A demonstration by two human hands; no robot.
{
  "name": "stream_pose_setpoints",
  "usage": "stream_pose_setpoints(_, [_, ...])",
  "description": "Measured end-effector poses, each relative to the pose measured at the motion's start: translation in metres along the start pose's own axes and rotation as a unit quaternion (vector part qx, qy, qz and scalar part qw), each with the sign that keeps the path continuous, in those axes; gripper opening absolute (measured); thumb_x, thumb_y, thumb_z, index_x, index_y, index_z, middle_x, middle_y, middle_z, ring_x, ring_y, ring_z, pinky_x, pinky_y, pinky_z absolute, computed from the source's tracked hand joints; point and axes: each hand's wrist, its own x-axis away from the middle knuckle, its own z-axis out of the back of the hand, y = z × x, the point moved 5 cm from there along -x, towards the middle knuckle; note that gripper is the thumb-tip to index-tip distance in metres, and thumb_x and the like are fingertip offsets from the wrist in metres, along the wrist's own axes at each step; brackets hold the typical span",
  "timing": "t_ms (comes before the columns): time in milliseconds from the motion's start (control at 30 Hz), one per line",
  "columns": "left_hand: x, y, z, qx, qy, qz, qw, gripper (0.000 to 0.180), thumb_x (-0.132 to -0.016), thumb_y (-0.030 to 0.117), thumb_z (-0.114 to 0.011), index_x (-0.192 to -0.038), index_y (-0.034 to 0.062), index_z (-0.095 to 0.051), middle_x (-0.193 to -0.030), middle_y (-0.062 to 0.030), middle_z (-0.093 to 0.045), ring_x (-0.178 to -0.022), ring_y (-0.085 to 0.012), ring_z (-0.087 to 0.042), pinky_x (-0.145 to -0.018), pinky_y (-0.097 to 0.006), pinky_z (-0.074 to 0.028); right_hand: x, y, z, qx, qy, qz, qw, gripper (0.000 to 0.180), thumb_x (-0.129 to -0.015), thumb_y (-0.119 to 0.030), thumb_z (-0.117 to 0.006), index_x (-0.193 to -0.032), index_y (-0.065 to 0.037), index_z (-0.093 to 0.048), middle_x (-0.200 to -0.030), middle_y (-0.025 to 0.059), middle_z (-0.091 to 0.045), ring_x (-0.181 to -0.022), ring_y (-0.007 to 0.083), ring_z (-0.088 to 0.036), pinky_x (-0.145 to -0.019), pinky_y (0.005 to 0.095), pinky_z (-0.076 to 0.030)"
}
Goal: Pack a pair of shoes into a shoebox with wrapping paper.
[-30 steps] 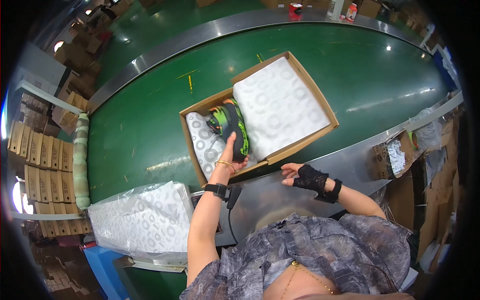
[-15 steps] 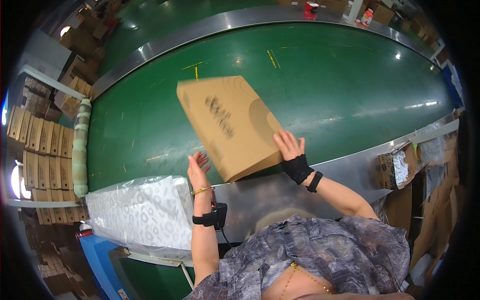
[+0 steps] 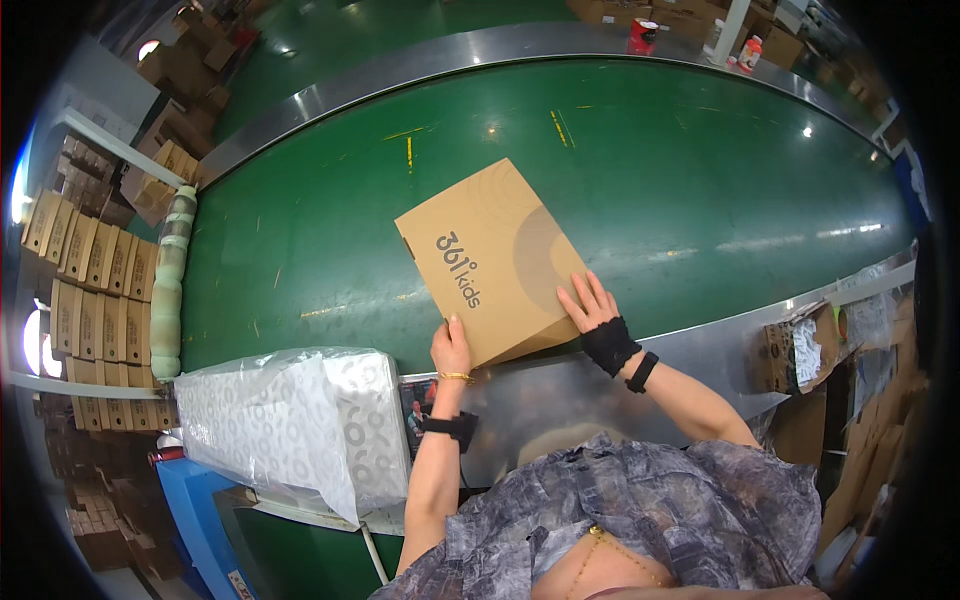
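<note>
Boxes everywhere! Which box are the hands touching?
The closed brown box lying flat on the green belt; both hands press its near edge. The other boxes sit stacked off the belt, untouched.

Your hands rest on a closed tan cardboard box [image 3: 492,262] on the green belt, with stacked brown cartons [image 3: 88,270] far left.
</note>
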Motion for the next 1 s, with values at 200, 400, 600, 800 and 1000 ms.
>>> stream_pose_setpoints(200, [-0.001, 0.027, -0.007, 0.536, -0.243, 0.237, 0.773, 0.055, -0.080, 0.041, -0.052, -0.118, 0.0014, -0.046, -0.109, -0.0112, -0.056, -0.097, -0.0202, -0.057, -0.083, -0.032, -0.046, -0.025, -0.008, 0.044, -0.028, -0.017, 0.026, 0.999, 0.044, -0.074, -0.004, -0.048, -0.116, -0.015, -0.051, -0.126, 0.0162, -0.043, -0.120, 0.0375, -0.035, -0.083, 0.0474, -0.040])
stream_pose_setpoints(400, [0.060, 0.049, 0.055, 0.572, -0.158, 0.192, 0.782, 0.044, -0.079, 0.034, -0.053, -0.109, 0.0016, -0.051, -0.100, -0.0091, -0.059, -0.087, -0.0173, -0.059, -0.074, -0.028, -0.048, -0.004, -0.022, 0.128, -0.141, 0.071, 0.084, 0.984, 0.052, -0.066, -0.001, -0.057, -0.117, -0.004, -0.050, -0.123, 0.0186, -0.045, -0.114, 0.0348, -0.044, -0.090, 0.0389, -0.040])
stream_pose_setpoints(600, [0.139, 0.044, 0.194, 0.537, 0.074, -0.108, 0.834, 0.034, -0.088, 0.036, -0.044, -0.087, 0.0032, -0.052, -0.081, -0.0050, -0.058, -0.069, -0.0136, -0.056, -0.059, -0.026, -0.048, 0.035, 0.004, 0.107, -0.202, 0.043, -0.030, 0.978, 0.058, -0.072, -0.002, -0.057, -0.127, -0.003, -0.037, -0.127, 0.0188, -0.039, -0.115, 0.0338, -0.042, -0.096, 0.0378, -0.035])
stream_pose_setpoints(800, [0.247, 0.021, 0.314, 0.648, 0.272, -0.087, 0.706, 0.060, -0.077, 0.044, -0.050, -0.124, 0.0079, -0.044, -0.124, -0.0109, -0.047, -0.113, -0.0307, -0.044, -0.094, -0.051, -0.034, 0.086, 0.012, 0.039, -0.273, -0.111, -0.033, 0.955, 0.047, -0.070, -0.011, -0.062, -0.115, -0.002, -0.049, -0.123, 0.0196, -0.042, -0.109, 0.0349, -0.046, -0.093, 0.0387, -0.038])
stream_pose_setpoints(1000, [0.316, -0.025, 0.333, 0.704, 0.570, 0.072, 0.417, 0.091, -0.064, 0.060, -0.061, -0.134, 0.0137, -0.026, -0.138, -0.0164, -0.024, -0.126, -0.0378, -0.024, -0.098, -0.056, -0.023, 0.141, 0.025, -0.003, -0.235, -0.199, -0.067, 0.949, 0.048, -0.066, -0.019, -0.065, -0.110, -0.006, -0.051, -0.123, 0.0187, -0.042, -0.109, 0.0349, -0.045, -0.091, 0.0449, -0.037])
